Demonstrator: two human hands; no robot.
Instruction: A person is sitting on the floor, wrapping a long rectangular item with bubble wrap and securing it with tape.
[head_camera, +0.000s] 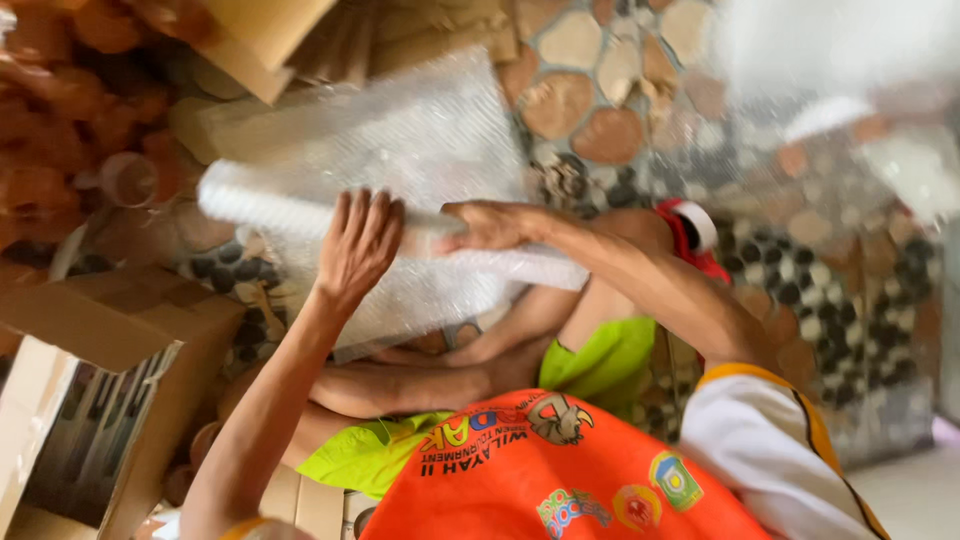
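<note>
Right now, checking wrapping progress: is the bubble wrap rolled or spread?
Partly rolled: both hands press a rolled edge of the bubble wrap; the rest lies spread.

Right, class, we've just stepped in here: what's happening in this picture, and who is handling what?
A person sitting cross-legged on a pebble-patterned floor is working with a sheet of bubble wrap. The left hand lies flat on the rolled part of the wrap, while the right hand grips the roll from the other side. An open cardboard box stands to the left, stacked terracotta pots lie behind it, and a red tape dispenser sits by the right forearm.
</note>
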